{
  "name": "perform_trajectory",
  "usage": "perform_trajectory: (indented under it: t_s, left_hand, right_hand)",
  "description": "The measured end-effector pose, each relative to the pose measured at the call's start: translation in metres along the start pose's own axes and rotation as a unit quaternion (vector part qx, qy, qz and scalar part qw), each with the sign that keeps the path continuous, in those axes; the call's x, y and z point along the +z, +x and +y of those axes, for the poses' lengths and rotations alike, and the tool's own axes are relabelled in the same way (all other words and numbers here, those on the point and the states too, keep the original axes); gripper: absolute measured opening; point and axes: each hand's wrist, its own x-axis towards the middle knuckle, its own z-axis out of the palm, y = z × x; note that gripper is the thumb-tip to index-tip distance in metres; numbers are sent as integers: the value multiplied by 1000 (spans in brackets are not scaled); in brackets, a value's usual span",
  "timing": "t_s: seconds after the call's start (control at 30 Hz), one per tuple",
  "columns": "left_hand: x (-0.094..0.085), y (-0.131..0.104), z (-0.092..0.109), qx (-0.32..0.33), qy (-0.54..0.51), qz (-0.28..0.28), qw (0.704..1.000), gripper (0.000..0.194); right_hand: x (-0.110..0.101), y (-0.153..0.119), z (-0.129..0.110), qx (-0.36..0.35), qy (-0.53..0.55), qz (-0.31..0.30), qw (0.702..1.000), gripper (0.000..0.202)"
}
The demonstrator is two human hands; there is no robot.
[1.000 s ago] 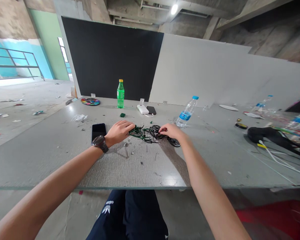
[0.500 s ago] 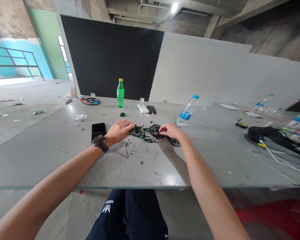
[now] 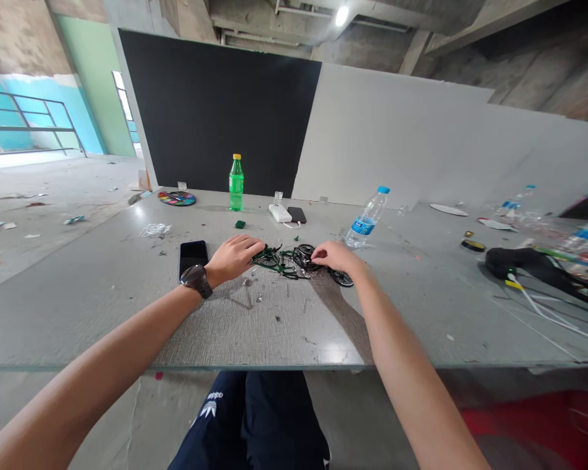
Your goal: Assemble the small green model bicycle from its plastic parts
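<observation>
My left hand (image 3: 238,256), with a dark watch (image 3: 196,279) on its wrist, rests on the table with its fingers together, closed at the left end of a green model bicycle part (image 3: 274,266); the fingertips partly cover it. A small spoked wheel shows within that part. Over a pile of black model bicycle parts (image 3: 304,260) my right hand (image 3: 334,254) is closed in a pinch; what sits between the fingertips is too small to make out. Below the right hand lies another spoked wheel (image 3: 342,277). Tiny loose pieces (image 3: 259,297) are scattered on the near side.
A phone (image 3: 193,254) lies beside my left wrist. Behind stand a green bottle (image 3: 236,184) and a tilted-looking water bottle (image 3: 366,219), with a white power bank (image 3: 279,213) between them. A small green block (image 3: 240,224), a plastic bag (image 3: 155,230) and black tape (image 3: 473,245) lie about.
</observation>
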Motion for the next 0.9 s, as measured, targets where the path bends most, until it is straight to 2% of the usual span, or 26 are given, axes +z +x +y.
perform_trajectory:
  t_s: [0.33,0.57,0.9]
  left_hand:
    - [-1,0,0,-5,0,-11,1000,20]
    - [-3,1,2,-10,1,-12,1000,19]
    - [-1,0,0,-4,4,-2,1000,19]
  right_hand:
    - [-2,-2,0,4,-4,-16,1000,15]
    - [-4,-5,-3,5,-16,-10,1000,22]
    - [-5,-7,-13,1,-7,-38,999,30]
